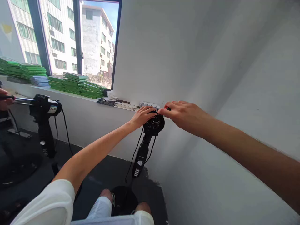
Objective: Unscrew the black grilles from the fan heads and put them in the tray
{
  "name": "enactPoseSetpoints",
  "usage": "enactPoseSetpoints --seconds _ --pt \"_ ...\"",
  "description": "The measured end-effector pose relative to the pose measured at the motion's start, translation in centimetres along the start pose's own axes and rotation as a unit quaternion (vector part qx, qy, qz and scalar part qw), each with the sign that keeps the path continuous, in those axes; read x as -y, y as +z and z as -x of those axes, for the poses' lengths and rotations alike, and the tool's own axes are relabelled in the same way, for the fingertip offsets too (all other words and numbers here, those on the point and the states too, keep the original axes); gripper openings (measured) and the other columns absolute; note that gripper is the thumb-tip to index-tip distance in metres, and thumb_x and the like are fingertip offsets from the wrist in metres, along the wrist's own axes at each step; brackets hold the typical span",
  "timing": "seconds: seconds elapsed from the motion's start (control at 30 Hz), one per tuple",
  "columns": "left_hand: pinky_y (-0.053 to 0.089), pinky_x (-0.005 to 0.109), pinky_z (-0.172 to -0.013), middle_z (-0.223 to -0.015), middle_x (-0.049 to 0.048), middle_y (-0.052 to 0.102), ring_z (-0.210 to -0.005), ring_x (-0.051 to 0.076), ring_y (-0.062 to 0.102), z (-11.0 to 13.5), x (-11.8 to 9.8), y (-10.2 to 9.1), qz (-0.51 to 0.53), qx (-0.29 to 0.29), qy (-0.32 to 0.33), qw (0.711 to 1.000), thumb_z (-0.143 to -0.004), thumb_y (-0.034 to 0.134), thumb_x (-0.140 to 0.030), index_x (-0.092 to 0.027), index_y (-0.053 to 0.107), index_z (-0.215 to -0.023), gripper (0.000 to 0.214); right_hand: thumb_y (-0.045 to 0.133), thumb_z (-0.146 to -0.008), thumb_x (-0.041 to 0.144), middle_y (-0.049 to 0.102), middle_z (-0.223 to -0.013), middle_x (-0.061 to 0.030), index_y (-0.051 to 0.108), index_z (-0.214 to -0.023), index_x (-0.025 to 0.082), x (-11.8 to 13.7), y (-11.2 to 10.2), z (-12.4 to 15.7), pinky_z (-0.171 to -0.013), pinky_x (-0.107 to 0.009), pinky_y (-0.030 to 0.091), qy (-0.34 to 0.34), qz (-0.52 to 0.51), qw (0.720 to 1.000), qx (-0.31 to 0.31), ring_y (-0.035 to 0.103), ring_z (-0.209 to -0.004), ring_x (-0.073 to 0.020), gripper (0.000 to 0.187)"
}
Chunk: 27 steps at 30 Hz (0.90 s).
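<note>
A black motor head, seemingly of a standing fan, faces me on a black neck with a small dial and buttons. My left hand is closed over its upper left side, fingers lying along the top. At the upper right edge of the head, my right hand is wrapped round a tool with a red-and-black handle, which looks like a screwdriver. Most of that tool is hidden by the fingers. The fingertips of both hands almost meet above the round front.
Left, another person's hand holds a long-shafted screwdriver against a second motor head. Green stacks and papers line the window sill. A white wall stands close in front and right. Cords hang below both heads.
</note>
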<state>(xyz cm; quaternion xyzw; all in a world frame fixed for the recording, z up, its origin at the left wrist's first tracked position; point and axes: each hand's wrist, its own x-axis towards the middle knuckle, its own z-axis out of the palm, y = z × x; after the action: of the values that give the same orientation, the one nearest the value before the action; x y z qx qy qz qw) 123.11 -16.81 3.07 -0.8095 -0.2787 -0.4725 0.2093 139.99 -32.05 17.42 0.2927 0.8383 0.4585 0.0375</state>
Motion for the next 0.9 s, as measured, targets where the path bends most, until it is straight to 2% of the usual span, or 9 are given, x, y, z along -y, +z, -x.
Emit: enactPoseSetpoints --seconds 0.03,0.1,0.2,0.3,0.37,0.5,0.67,0.8,0.9 --pt "0.051 0.037 -0.108 -0.131 0.0046 0.072 -0.127 0.021 0.063 0.0 0.2 0.0 0.0 -0.005 0.013 1.0 -0.102 0.057 -0.027 -0.027 0.073 -0.114 0.02 0.039 -0.101 0.015 0.073 -0.089 -0.0089 0.066 -0.109 0.018 0.1 -0.5 -0.2 -0.066 -0.031 0.038 0.031 0.012 0.999 0.035 0.063 -0.07 -0.0192 0.028" --pt "0.053 0.037 -0.105 -0.131 0.0037 0.072 -0.125 0.02 0.064 0.1 0.6 0.1 -0.003 -0.014 0.033 0.999 -0.103 0.055 -0.026 -0.028 0.074 -0.112 0.02 0.036 -0.106 0.037 0.068 -0.068 -0.0083 0.066 -0.105 0.015 0.7 -1.2 -0.6 -0.058 -0.031 0.032 0.116 0.038 0.987 0.102 0.061 -0.059 -0.0212 0.037" --pt "0.054 0.036 -0.103 -0.131 0.0043 0.072 -0.124 0.021 0.064 0.3 0.9 0.3 -0.002 -0.032 0.042 0.999 -0.104 0.053 -0.027 -0.027 0.074 -0.112 0.022 0.03 -0.106 0.045 0.065 -0.06 -0.0086 0.064 -0.105 0.014 1.3 -1.6 -1.1 -0.055 -0.03 0.026 0.203 0.044 0.97 0.126 0.061 -0.058 -0.0227 0.046" --pt "0.053 0.038 -0.105 -0.133 0.0044 0.071 -0.127 0.021 0.062 0.5 0.9 0.6 0.016 -0.043 0.031 0.998 -0.104 0.052 -0.027 -0.027 0.074 -0.111 0.023 0.037 -0.103 0.038 0.074 -0.08 -0.0078 0.056 -0.121 0.017 1.4 -1.3 -1.2 -0.055 -0.028 0.025 0.184 -0.043 0.975 0.113 0.063 -0.063 -0.0195 0.033" --pt "0.052 0.039 -0.106 -0.133 0.005 0.071 -0.127 0.021 0.062 0.5 0.9 0.9 0.035 -0.044 0.015 0.998 -0.104 0.053 -0.028 -0.028 0.074 -0.113 0.023 0.037 -0.103 0.037 0.075 -0.086 -0.0077 0.053 -0.126 0.017 1.4 -1.1 -1.3 -0.055 -0.029 0.024 0.158 -0.059 0.979 0.112 0.062 -0.064 -0.019 0.034" --pt "0.051 0.04 -0.106 -0.132 0.0069 0.07 -0.126 0.022 0.061 0.4 0.6 1.1 0.063 -0.049 0.007 0.997 -0.105 0.052 -0.029 -0.029 0.072 -0.119 0.025 0.022 -0.106 0.041 0.066 -0.064 -0.0107 0.063 -0.108 0.013 2.0 -1.2 -1.4 -0.058 -0.032 0.025 0.182 0.03 0.976 0.114 0.058 -0.06 -0.0229 0.049" --pt "0.051 0.039 -0.105 -0.13 0.0073 0.071 -0.127 0.023 0.061 0.5 0.1 1.1 0.072 -0.057 -0.016 0.996 -0.103 0.055 -0.029 -0.026 0.074 -0.11 0.021 0.037 -0.101 0.038 0.072 -0.077 -0.0091 0.056 -0.126 0.015 2.5 -1.6 -1.7 -0.056 -0.032 0.025 0.155 -0.022 0.979 0.127 0.058 -0.059 -0.0209 0.039" --pt "0.048 0.042 -0.111 -0.133 0.0072 0.071 -0.13 0.024 0.06 0.6 -0.2 1.2 0.116 -0.07 -0.036 0.99 -0.102 0.058 -0.027 -0.024 0.074 -0.11 0.018 0.022 -0.106 0.04 0.065 -0.063 -0.0114 0.062 -0.109 0.013 2.5 -1.9 -1.7 -0.057 -0.032 0.025 0.194 0.021 0.971 0.137 0.059 -0.059 -0.0235 0.049" --pt "0.046 0.043 -0.113 -0.132 0.0078 0.071 -0.131 0.024 0.059 0.6 -0.2 1.4 0.137 -0.067 -0.039 0.988 -0.101 0.058 -0.025 -0.024 0.075 -0.106 0.018 0.036 -0.102 0.041 0.067 -0.065 -0.0069 0.059 -0.118 0.015 2.5 -1.9 -1.8 -0.057 -0.03 0.025 0.179 -0.018 0.974 0.138 0.057 -0.056 -0.0207 0.037"
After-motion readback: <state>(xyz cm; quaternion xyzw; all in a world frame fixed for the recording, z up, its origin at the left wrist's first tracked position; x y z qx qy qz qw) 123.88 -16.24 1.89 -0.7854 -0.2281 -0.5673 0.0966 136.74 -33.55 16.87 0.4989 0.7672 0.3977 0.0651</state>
